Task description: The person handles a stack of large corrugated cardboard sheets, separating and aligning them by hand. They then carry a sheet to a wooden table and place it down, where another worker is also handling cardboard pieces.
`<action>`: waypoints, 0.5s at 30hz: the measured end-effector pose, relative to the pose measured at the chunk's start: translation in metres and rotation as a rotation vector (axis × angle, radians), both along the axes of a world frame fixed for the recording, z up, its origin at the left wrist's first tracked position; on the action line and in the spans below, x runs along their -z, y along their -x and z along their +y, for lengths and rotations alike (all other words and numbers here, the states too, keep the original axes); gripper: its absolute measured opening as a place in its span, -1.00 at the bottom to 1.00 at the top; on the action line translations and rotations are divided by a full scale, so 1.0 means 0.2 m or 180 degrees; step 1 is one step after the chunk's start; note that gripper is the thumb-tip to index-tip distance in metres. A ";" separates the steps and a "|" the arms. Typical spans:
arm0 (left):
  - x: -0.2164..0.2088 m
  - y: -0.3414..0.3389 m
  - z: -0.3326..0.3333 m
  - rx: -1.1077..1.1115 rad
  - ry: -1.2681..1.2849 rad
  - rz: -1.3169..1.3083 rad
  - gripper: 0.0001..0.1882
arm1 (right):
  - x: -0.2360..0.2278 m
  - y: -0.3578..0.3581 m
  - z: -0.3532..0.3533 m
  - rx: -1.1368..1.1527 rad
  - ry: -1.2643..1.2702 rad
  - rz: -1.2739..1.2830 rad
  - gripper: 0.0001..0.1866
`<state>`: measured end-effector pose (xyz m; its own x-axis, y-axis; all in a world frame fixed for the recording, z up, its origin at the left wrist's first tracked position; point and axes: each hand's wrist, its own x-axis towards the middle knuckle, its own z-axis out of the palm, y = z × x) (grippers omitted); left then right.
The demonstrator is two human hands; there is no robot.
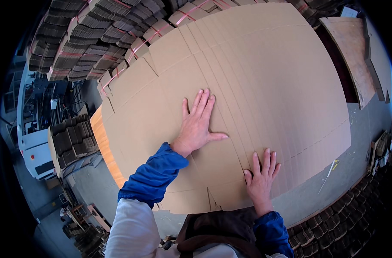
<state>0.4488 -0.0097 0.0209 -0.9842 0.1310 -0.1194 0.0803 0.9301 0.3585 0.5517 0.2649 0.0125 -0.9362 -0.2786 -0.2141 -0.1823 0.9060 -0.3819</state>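
2 hands (196,129) (260,185), resting on creased cardboard (290,86)

No readable lettering — no legible labels, no brands, numbers or signs.

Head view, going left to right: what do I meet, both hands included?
White machine cabinet → dark cardboard stack → orange strip → left hand → right hand → brown board.
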 end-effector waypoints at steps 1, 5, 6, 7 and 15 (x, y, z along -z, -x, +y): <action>0.01 0.00 0.00 0.0014 0.0020 -0.0022 0.36 | 0.00 0.00 0.00 -0.0001 0.0004 0.0004 -0.35; 0.02 -0.01 0.00 0.0032 0.0010 -0.0018 0.38 | 0.00 0.00 0.00 -0.0006 -0.0004 -0.0016 -0.35; 0.02 0.00 0.00 0.0035 0.0009 -0.0016 0.38 | 0.00 0.01 0.00 -0.0008 -0.0010 -0.0029 -0.35; 0.02 0.00 -0.01 0.0038 0.0009 -0.0014 0.38 | -0.01 0.01 0.00 -0.0002 -0.0004 -0.0032 -0.35; 0.02 0.00 0.02 0.0035 0.0045 -0.0008 0.38 | -0.02 -0.01 0.01 0.0027 0.0013 -0.0009 -0.37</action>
